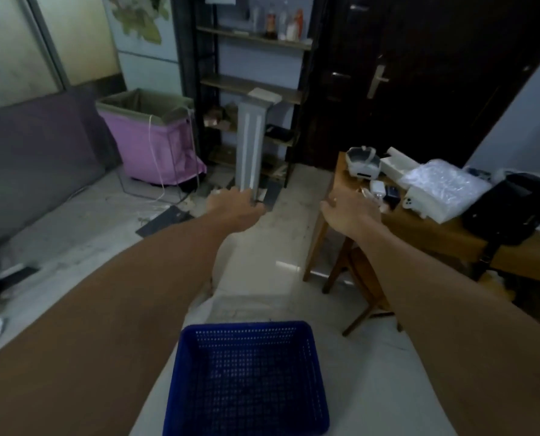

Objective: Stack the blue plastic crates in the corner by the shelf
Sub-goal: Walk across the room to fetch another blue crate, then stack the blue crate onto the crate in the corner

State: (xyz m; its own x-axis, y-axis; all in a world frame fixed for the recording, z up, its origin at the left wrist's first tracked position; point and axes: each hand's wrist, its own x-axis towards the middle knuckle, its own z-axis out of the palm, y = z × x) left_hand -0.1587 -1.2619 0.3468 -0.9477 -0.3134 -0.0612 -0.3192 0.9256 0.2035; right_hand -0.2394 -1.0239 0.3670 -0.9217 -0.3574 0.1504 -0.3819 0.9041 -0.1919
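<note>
Reaching far w/ both grips wide & empty: left hand (231,206), right hand (352,209). Blue crate (246,379) sits near, untouched; risk: brushing the grey post (250,146) or counter (451,240) clutter.

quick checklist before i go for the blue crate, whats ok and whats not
1. Blue crate empty and upright: ok, nothing shows inside it.
2. Left hand free: not ok, it is at the foot of the grey panel and seems to grip it.
3. Right hand free: ok, open and holding nothing.
4. Floor by the shelf clear: not ok, the panel, dark flat pieces and the pink bin crowd it.
5. Other crates to stack on: cannot tell, only one is visible.
</note>
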